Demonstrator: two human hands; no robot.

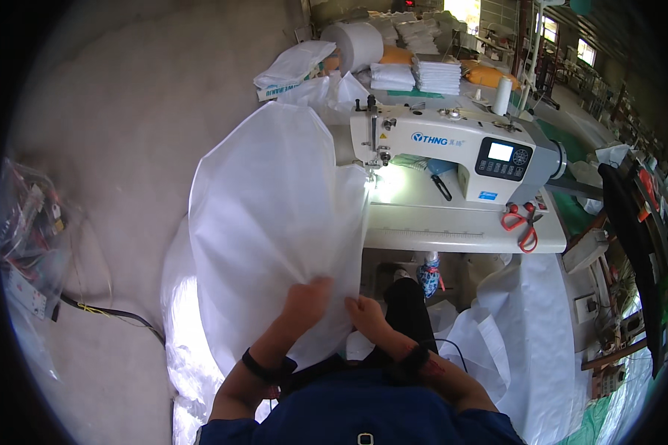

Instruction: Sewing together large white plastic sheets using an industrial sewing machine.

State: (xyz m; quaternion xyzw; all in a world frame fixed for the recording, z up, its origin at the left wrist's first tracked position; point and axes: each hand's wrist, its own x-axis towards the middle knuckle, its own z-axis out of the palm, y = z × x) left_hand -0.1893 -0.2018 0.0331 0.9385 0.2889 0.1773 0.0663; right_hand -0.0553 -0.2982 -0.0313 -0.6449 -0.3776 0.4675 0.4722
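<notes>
A large white sheet of sack-like material (267, 185) spreads in front of me, its right edge running up to the lit needle area of a sewing machine (438, 141). My left hand (306, 302) is closed on the sheet, and creases fan out from it; its fingertips are slightly blurred. Beside it, my right hand (369, 317) pinches the sheet's right edge between thumb and fingers. The far edge of the sheet curves up left of the machine head.
On the machine table (460, 230) lie red-handled scissors (528, 222) and a small black-handled tool (441, 187). Behind are stacked white sheets (436, 74) and a big white roll (354, 46). More white material (531, 334) hangs at right. A cable (119, 315) crosses the floor at left.
</notes>
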